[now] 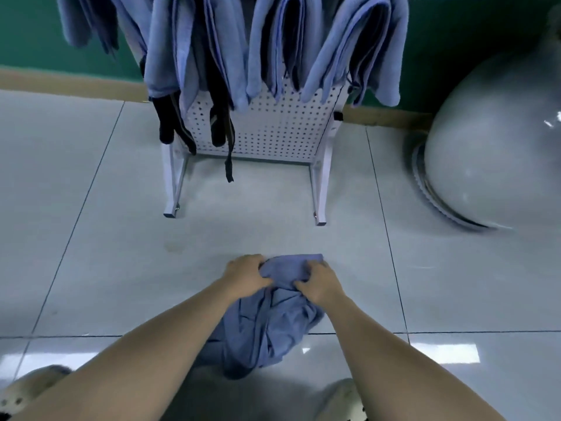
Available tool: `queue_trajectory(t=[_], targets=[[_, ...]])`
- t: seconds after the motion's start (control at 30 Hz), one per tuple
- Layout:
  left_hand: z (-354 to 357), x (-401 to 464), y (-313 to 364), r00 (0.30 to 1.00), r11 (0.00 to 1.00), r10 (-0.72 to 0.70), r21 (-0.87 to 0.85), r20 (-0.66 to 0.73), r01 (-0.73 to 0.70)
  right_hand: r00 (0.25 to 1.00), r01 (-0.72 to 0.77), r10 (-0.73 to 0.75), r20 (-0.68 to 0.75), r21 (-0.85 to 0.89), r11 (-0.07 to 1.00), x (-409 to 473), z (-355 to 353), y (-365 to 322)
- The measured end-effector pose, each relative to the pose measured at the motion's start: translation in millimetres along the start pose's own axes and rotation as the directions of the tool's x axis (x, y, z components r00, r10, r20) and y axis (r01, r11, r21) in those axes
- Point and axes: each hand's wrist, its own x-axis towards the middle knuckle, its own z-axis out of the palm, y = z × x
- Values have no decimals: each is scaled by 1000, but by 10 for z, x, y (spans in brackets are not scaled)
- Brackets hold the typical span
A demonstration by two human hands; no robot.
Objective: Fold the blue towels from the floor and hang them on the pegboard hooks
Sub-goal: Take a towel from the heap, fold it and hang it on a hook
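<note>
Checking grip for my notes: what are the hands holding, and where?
Both hands, left and right, grip the crumpled blue towel at its top edge.

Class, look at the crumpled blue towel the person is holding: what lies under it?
Under the crumpled blue towel, gripped by the left hand and right hand, only pale glossy floor tiles show around it. The patch directly beneath is covered.
</note>
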Motion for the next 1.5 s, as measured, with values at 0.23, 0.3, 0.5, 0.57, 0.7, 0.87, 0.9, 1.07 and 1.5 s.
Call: queue_trajectory(t=[0.23,0.3,0.5,0.57,0.7,0.87,0.9,1.07,1.5], targets=[[-110,-118,2,987,988,112,123,-118,-98,991,132,-132,-19,-5,991,-150,57,-29],[-286,-203,15,965,982,176,97,-195,-160,980,176,-161,-118,125,977,-183,-46,-180],[-1052,-617,109,755,909,335,-20,-564,-417,847,450,-304,-437,283,847,-396,-723,-912],[-1307,-814,207,687,884,365,1,-629,-468,812,508,-324,-485,314,802,-542,-975,-1171],[-1755,-1291,455,582,821,413,8,-701,-571,741,617,-377,-555,342,709,-977,-1455,-1654],[-2266,-1915,873,487,732,481,29,-729,-680,625,736,-458,-632,281,616,-1674,-2042,-2217],[-2365,-2027,963,477,712,488,17,-731,-702,599,759,-465,-652,275,591,-1814,-2155,-2317],[-2787,-2537,1380,487,666,504,-38,-713,-745,527,827,-426,-735,326,459,-2446,-2641,-2670],[-3310,-3358,1715,410,712,573,183,-710,-678,614,787,-435,-659,467,404,-2913,-2812,-2549]])
